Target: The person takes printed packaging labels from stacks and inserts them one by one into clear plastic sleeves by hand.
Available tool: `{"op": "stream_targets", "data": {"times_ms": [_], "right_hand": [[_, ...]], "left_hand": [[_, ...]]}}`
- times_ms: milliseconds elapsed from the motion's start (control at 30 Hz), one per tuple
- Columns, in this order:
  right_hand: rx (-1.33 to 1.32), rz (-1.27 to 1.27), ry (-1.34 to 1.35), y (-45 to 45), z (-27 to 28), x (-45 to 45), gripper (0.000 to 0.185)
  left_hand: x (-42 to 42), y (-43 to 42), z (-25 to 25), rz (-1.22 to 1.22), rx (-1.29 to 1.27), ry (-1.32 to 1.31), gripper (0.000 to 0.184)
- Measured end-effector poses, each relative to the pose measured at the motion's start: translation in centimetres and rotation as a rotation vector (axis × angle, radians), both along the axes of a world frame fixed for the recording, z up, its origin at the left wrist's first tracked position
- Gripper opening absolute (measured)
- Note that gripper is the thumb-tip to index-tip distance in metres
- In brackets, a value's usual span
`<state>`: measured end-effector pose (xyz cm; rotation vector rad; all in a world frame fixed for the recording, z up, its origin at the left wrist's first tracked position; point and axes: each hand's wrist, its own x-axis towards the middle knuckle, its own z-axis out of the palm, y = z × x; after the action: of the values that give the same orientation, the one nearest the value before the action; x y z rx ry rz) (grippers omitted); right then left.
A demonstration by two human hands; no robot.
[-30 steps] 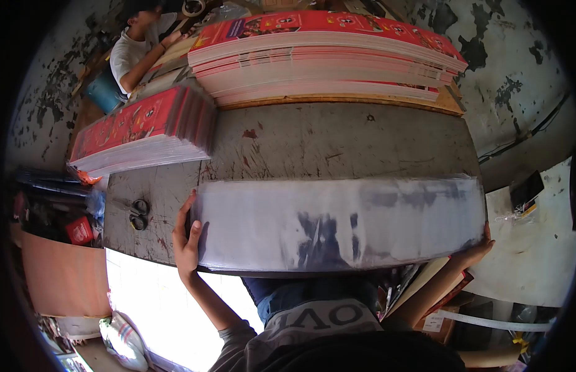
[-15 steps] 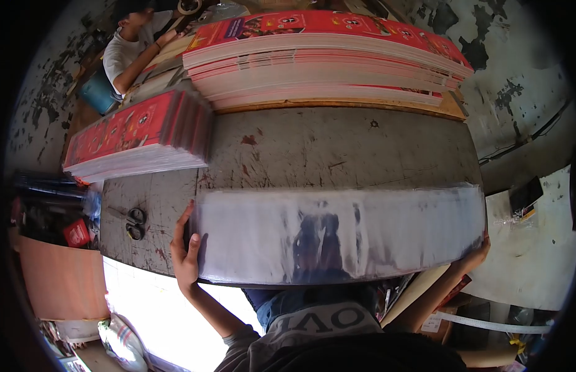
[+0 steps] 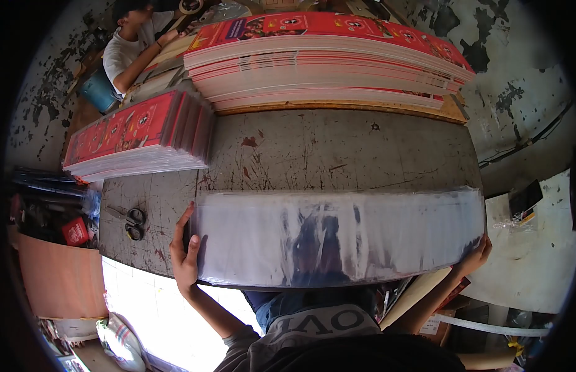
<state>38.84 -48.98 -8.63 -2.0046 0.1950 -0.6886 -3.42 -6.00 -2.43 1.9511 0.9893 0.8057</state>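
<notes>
A long stack of clear plastic sleeves lies along the near edge of the table, its glossy top reflecting a dark shape. My left hand rests against the stack's left end, fingers stretched along the side and thumb apart. At the right end, my right hand touches the near corner with its fingers apart; part of it is hidden behind the sleeves. Black-handled scissors lie on the table to the left of my left hand.
Beyond the sleeves, red printed sheets form a tall stack on a wooden board. A smaller plastic-wrapped red stack sits at the table's left edge. Another person works at the back left. The grey tabletop is scratched.
My right hand has shifted very slightly at the stack's corner. The view has tilted a little; the sleeves and my left hand stay essentially in place.
</notes>
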Motion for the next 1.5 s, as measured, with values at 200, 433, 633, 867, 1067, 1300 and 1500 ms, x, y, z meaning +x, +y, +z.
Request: {"op": "stream_targets", "data": {"times_ms": [200, 433, 633, 867, 1067, 1300, 1500], "right_hand": [[-0.806, 0.14, -0.161, 7.7, 9.5, -1.0, 0.038], [-0.881, 0.903, -0.609, 21.9, 17.8, 0.9, 0.048], [-0.861, 0.888, -0.893, 31.2, 18.2, 5.3, 0.053], [-0.915, 0.689, -0.91, 34.5, 15.9, 6.0, 0.032], [-0.895, 0.651, -0.946, 34.7, 16.0, 6.6, 0.025], [-0.815, 0.634, -1.006, 34.9, 15.6, 7.9, 0.02], [-0.76, 0.671, -1.067, 34.2, 16.3, 8.5, 0.012]], "left_hand": [[-0.1, 0.0, 0.0, -0.028, 0.028, -0.07, 0.057], [0.0, -0.1, 0.0, -0.006, 0.025, -0.092, 0.057], [-0.3, -0.3, 0.0, 0.022, 0.012, -0.083, 0.056], [-0.4, 0.0, -0.2, 0.014, 0.02, -0.087, 0.055], [0.0, -1.3, 0.8, 0.132, 0.141, -0.183, 0.047], [3.6, -3.8, 4.2, -0.039, 0.413, 0.299, 0.046], [5.1, -3.9, 3.2, -0.062, 0.5, 0.463, 0.05]]}}
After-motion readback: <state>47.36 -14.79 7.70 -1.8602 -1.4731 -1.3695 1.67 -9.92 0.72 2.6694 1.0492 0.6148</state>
